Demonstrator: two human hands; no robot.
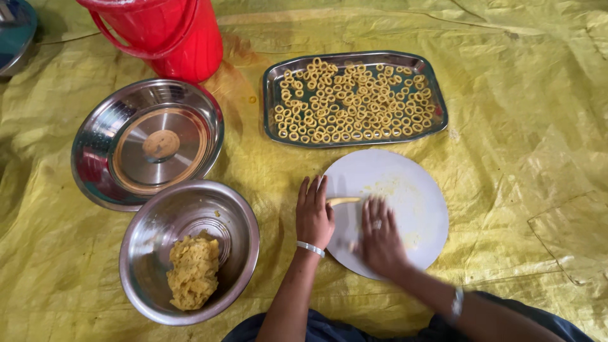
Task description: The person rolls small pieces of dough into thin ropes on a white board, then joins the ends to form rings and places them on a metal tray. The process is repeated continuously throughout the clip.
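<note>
Dough strip (342, 201), thin and yellow, lies on white board (405, 171).

A crinkled yellow plastic sheet (519, 209) covers the whole floor, shining softly in even daylight, with creases throughout.

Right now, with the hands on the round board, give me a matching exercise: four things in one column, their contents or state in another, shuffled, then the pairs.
Things:
1. Rectangular steel tray
2. Steel bowl nearest the person
3. Wide steel bowl beside the red bucket
4. White round board

States:
A. Holds a lump of yellow dough
B. Holds a steel lid with a knob
C. Filled with small yellow dough rings
D. Bears a thin dough strip between the left hand and the blurred right hand

Pairs: 1-C, 2-A, 3-B, 4-D
</note>
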